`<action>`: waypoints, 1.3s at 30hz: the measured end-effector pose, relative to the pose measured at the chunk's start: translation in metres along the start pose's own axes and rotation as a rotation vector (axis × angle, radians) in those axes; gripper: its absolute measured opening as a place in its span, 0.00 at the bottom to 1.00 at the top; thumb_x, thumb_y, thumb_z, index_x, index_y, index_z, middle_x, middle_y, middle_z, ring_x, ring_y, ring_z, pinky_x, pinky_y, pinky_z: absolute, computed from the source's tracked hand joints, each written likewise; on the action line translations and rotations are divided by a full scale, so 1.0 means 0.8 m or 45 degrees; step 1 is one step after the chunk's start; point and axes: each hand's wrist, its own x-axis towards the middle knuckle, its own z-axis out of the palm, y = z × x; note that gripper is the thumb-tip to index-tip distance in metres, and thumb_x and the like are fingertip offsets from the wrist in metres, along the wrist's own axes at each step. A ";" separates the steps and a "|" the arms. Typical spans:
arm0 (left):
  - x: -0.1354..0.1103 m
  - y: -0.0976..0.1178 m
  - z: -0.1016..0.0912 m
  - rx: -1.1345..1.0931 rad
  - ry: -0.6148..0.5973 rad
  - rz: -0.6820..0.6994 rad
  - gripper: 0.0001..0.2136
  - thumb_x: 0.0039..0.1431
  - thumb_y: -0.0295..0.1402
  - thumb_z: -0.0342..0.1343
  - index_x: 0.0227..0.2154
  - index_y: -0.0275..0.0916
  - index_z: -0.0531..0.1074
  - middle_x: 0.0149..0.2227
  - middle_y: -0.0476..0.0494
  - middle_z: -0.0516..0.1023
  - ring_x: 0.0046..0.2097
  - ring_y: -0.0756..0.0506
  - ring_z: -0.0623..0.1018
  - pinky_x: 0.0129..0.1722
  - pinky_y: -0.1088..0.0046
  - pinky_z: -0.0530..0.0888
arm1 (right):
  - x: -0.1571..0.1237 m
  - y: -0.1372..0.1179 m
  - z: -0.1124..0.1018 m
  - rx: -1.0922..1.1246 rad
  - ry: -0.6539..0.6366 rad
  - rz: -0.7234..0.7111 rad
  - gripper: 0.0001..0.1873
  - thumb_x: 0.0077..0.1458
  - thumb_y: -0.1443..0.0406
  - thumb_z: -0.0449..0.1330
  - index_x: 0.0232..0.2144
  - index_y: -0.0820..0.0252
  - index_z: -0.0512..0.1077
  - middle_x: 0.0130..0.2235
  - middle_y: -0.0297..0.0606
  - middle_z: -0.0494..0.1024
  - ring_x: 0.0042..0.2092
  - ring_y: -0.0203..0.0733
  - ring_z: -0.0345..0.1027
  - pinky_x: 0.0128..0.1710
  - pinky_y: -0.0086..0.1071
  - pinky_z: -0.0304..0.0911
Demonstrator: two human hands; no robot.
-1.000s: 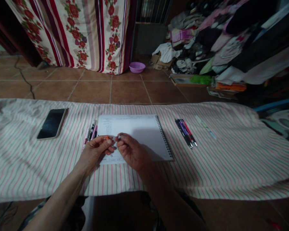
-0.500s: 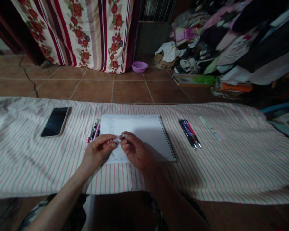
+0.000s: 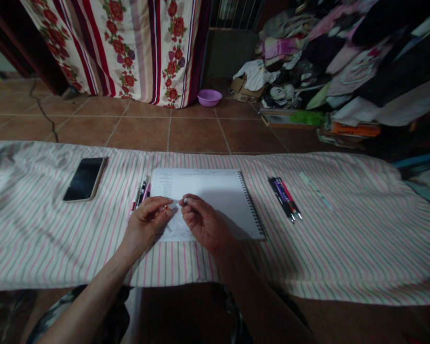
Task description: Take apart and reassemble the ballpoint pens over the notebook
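Over the open spiral notebook (image 3: 215,184), my two hands are held close together with a narrow gap between the fingertips. My left hand (image 3: 148,220) pinches a thin pen-like piece (image 3: 166,207) with an orange-red end; a slim clear length shows below the fingers. In the closed fingertips of my right hand (image 3: 206,224) is a small dark piece with a pale tip (image 3: 185,200), too small to name. Several pens (image 3: 142,191) lie along the notebook's left edge, partly behind my left hand. Right of the notebook lies another group of pens (image 3: 284,197).
A striped cloth (image 3: 344,248) covers the low table. On it are a phone (image 3: 85,179) at the left and a pale patterned strip (image 3: 316,190) at the right. Beyond are the tiled floor, a purple basin (image 3: 209,98), a flowered curtain (image 3: 139,52) and piled clothes (image 3: 329,57).
The whole view has shifted slightly. Both hands keep nearly the same pose over the notebook, each with its small piece still in the fingers.
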 end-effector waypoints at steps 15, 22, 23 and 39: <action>0.004 0.002 0.001 0.140 0.129 0.079 0.09 0.47 0.32 0.59 0.34 0.43 0.77 0.33 0.47 0.72 0.28 0.51 0.70 0.30 0.75 0.68 | -0.002 -0.001 0.004 -0.078 0.053 -0.039 0.06 0.41 0.72 0.63 0.27 0.64 0.72 0.28 0.35 0.75 0.25 0.24 0.63 0.22 0.16 0.59; 0.005 0.010 0.009 0.334 0.185 0.197 0.10 0.49 0.32 0.57 0.36 0.44 0.76 0.35 0.47 0.74 0.26 0.51 0.69 0.30 0.75 0.65 | -0.007 -0.003 0.013 -0.212 0.120 -0.141 0.05 0.40 0.70 0.64 0.25 0.61 0.72 0.26 0.34 0.76 0.25 0.25 0.63 0.23 0.18 0.59; 0.004 0.011 0.009 0.364 0.185 0.223 0.10 0.49 0.32 0.57 0.37 0.44 0.75 0.36 0.47 0.74 0.28 0.50 0.70 0.31 0.75 0.66 | -0.008 -0.003 0.014 -0.228 0.118 -0.153 0.05 0.40 0.70 0.64 0.25 0.61 0.72 0.26 0.34 0.76 0.25 0.25 0.63 0.23 0.19 0.59; 0.014 -0.006 0.010 0.834 0.002 0.509 0.07 0.53 0.34 0.53 0.31 0.42 0.76 0.32 0.43 0.78 0.37 0.41 0.71 0.41 0.65 0.65 | -0.009 -0.004 0.011 -0.236 0.093 -0.169 0.07 0.39 0.70 0.65 0.26 0.63 0.74 0.26 0.33 0.76 0.25 0.24 0.63 0.23 0.18 0.57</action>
